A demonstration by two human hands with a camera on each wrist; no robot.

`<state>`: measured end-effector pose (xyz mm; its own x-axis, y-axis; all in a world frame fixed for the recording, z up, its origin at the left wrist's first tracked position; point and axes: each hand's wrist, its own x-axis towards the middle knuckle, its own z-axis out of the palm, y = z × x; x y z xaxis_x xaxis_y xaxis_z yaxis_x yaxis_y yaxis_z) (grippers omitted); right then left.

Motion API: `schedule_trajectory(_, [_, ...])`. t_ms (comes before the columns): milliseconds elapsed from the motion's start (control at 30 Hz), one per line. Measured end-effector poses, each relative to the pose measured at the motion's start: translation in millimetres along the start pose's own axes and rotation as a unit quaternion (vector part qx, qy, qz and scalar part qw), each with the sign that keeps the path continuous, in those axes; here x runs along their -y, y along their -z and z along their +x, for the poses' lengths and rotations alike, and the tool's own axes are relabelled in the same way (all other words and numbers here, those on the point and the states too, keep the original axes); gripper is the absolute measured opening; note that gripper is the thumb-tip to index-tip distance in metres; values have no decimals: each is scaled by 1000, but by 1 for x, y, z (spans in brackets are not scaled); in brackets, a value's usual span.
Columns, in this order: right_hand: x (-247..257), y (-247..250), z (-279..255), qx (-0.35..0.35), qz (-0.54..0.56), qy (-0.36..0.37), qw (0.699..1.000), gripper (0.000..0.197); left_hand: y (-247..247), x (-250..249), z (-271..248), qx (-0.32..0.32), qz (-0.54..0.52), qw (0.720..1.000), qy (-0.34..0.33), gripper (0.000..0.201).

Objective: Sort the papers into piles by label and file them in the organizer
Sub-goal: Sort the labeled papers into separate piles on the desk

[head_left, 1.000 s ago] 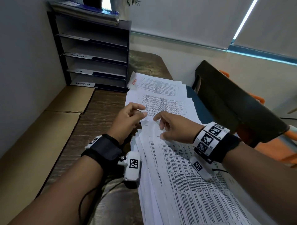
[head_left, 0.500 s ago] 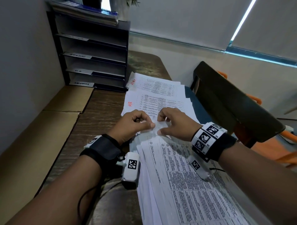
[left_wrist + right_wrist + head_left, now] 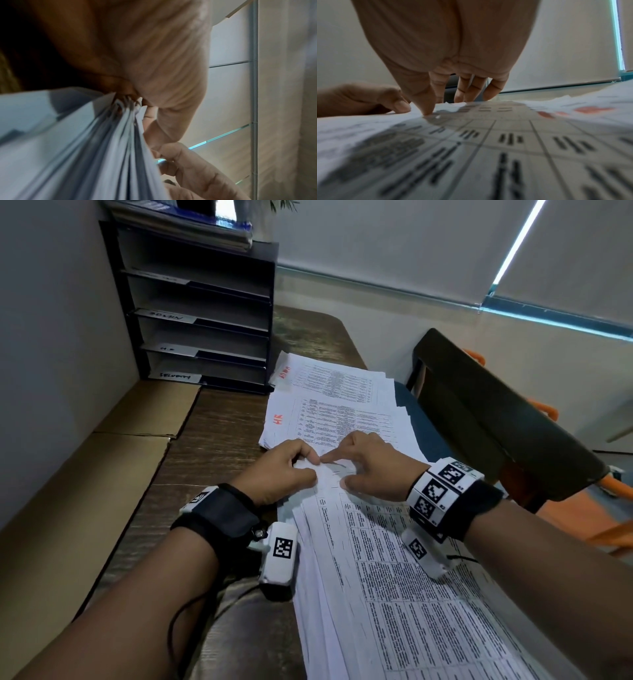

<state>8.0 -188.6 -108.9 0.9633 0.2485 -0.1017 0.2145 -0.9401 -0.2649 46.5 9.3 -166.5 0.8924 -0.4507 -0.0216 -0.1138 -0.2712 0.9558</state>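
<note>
A fanned stack of printed papers [image 3: 394, 594] lies lengthwise on the wooden desk in front of me. My left hand [image 3: 284, 470] curls over the stack's far left corner and grips a sheaf of sheet edges [image 3: 123, 135]. My right hand [image 3: 363, 460] sits beside it, its index finger [image 3: 329, 457] pointing left. Its thumb [image 3: 426, 108] presses the top sheet [image 3: 488, 121], whose far edge rises against the curled fingers. Beyond lie a pile marked HR [image 3: 329, 422] in red and a second red-labelled pile [image 3: 329, 380]. The black organizer [image 3: 202, 313] stands at the far left with labelled shelves.
Cardboard boxes [image 3: 102, 460] line the wall on the left. A dark chair back [image 3: 496, 412] stands close to the desk's right edge, with orange chairs behind it. Folders and a plant pot sit on the organizer's top [image 3: 191, 220]. Bare wood [image 3: 212, 433] lies left of the piles.
Both hands have drawn together at the near stack's far edge. The right hand went from lying loosely on the paper to curled, and the left hand's fingers closed on the corner.
</note>
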Motion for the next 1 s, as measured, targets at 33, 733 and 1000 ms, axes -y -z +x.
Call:
schedule_trajectory(33, [0, 0, 0, 2, -5, -1, 1000, 52, 0, 1, 0, -2, 2, 1000, 1, 19])
schedule_trajectory(733, [-3, -1, 1, -35, 55, 39, 997, 51, -13, 6, 4, -27, 27, 998, -48, 63])
schedule_trajectory(1000, [-5, 1, -1, -66, 27, 87, 994, 43, -15, 8, 5, -56, 29, 996, -66, 79])
